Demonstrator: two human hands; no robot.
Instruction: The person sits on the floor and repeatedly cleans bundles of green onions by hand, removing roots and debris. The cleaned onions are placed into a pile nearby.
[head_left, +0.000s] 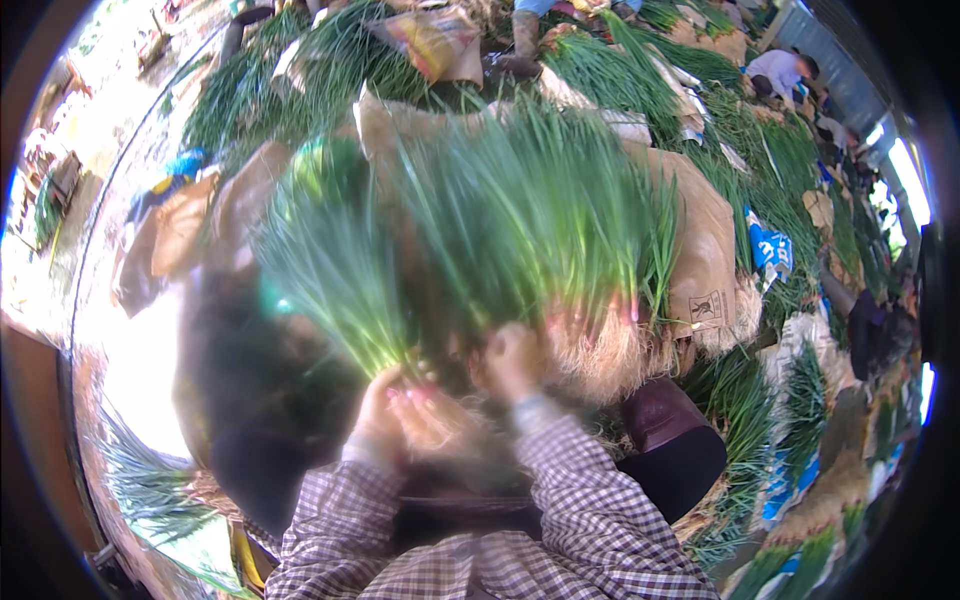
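Note:
My left hand (380, 409) is closed around the base of a bunch of green onions (352, 300), whose leaves fan upward and whose pale roots hang by the wrist. My right hand (514, 360) is blurred and sits just left of a larger pile of green onions (577, 247); its fingers look curled, but what they hold cannot be made out. That pile lies on a brown sack (701, 247), its long fibrous roots (607, 360) towards me.
A dark boot (664, 412) stands right of the roots. More green onions (750, 420) spread along the right, and another bunch (150, 480) lies at lower left. Beyond are sacks, further onion piles (330, 67) and a crouching person (780, 71).

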